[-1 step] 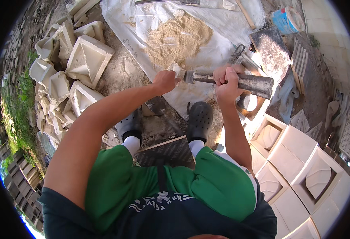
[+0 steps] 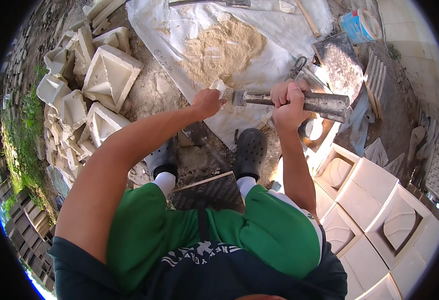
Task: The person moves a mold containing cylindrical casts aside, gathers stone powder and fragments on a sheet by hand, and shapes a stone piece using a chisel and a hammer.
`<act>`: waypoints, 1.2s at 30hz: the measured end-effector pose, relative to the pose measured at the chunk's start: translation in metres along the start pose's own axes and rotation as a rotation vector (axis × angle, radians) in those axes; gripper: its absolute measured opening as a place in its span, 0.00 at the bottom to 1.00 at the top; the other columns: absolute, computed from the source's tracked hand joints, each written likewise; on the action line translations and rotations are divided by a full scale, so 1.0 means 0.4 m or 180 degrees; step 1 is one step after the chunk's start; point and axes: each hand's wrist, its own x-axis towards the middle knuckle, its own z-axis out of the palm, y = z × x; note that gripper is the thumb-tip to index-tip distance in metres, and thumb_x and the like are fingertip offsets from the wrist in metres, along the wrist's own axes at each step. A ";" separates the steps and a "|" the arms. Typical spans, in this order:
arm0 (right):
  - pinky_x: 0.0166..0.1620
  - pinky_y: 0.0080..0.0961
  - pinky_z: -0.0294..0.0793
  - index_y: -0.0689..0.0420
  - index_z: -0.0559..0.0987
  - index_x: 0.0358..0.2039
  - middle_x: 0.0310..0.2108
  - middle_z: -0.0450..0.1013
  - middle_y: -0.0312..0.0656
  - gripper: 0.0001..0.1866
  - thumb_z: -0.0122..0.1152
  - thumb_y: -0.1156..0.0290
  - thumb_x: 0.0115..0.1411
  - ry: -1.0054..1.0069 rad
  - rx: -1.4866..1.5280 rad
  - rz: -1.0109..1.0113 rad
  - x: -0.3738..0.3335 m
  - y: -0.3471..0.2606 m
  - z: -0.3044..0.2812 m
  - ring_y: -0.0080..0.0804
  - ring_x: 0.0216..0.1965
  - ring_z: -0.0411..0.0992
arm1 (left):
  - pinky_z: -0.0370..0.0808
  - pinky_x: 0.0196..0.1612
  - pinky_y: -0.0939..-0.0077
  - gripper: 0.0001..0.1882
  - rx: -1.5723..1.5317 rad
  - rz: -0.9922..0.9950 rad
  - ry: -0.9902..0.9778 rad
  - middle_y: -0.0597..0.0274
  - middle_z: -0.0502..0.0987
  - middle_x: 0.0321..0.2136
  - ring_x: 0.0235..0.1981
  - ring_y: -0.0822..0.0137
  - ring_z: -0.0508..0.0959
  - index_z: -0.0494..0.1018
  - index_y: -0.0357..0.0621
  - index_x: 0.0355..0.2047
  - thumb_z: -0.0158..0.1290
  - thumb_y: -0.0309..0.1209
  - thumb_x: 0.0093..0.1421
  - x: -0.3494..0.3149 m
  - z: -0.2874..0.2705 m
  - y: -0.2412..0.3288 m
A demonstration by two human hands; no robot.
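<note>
My left hand (image 2: 208,103) is closed around a small whitish chunk (image 2: 221,88), held above the white sheet (image 2: 164,42). Its exact kind is partly hidden by my fingers. To the right, my right hand (image 2: 288,104) grips a long tool (image 2: 324,106) with a thick, dark, worn tubular body and a narrower metal end. That narrow end points left at the chunk, with a small gap between them. Beyond my hands, a heap of tan powder (image 2: 224,50) lies on the sheet.
Cast pale box-shaped pieces (image 2: 110,77) are piled at the left. Pale square blocks with recessed leaf shapes (image 2: 362,182) stand at the lower right. A blue-and-white bucket (image 2: 358,26) lies far right, near a dusty board (image 2: 340,62). A dark board (image 2: 207,192) sits between my feet.
My right hand and the tool have shifted a little to the right, so the tool's narrow end is farther from the chunk. My left hand stays nearly still.
</note>
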 end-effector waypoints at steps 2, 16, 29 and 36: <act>0.17 0.20 0.52 0.54 0.59 0.21 0.13 0.54 0.31 0.12 0.46 0.79 0.59 -0.0104 0.0112 -0.0106 0.022 -0.071 0.016 0.19 0.13 0.52 | 0.71 0.41 0.49 0.22 0.0015 -0.0043 0.0054 0.41 0.78 0.27 0.35 0.41 0.77 0.76 0.34 0.30 0.53 0.46 0.61 -0.012 0.000 -0.012; 0.18 0.19 0.51 0.54 0.59 0.19 0.14 0.55 0.31 0.13 0.48 0.77 0.59 -0.0353 -0.0282 0.0041 0.019 -0.037 0.004 0.17 0.15 0.51 | 0.72 0.40 0.48 0.22 0.0013 -0.0051 -0.0034 0.41 0.78 0.27 0.34 0.41 0.78 0.76 0.34 0.32 0.53 0.46 0.61 -0.014 -0.015 0.012; 0.19 0.21 0.52 0.54 0.57 0.18 0.13 0.53 0.33 0.12 0.45 0.76 0.56 -0.0062 -0.1221 -0.0115 -0.004 -0.016 -0.087 0.20 0.14 0.49 | 0.67 0.57 0.56 0.37 0.0536 0.0730 0.0218 0.49 0.58 0.61 0.60 0.48 0.65 0.57 0.46 0.61 0.60 0.39 0.55 -0.034 -0.032 0.083; 0.19 0.22 0.53 0.55 0.60 0.19 0.13 0.56 0.34 0.10 0.46 0.76 0.56 -0.0248 -0.0074 -0.0167 -0.002 -0.002 -0.096 0.21 0.14 0.50 | 0.66 0.59 0.57 0.31 0.2230 0.1976 0.0549 0.48 0.66 0.55 0.59 0.50 0.66 0.62 0.48 0.59 0.57 0.31 0.55 0.027 0.017 -0.036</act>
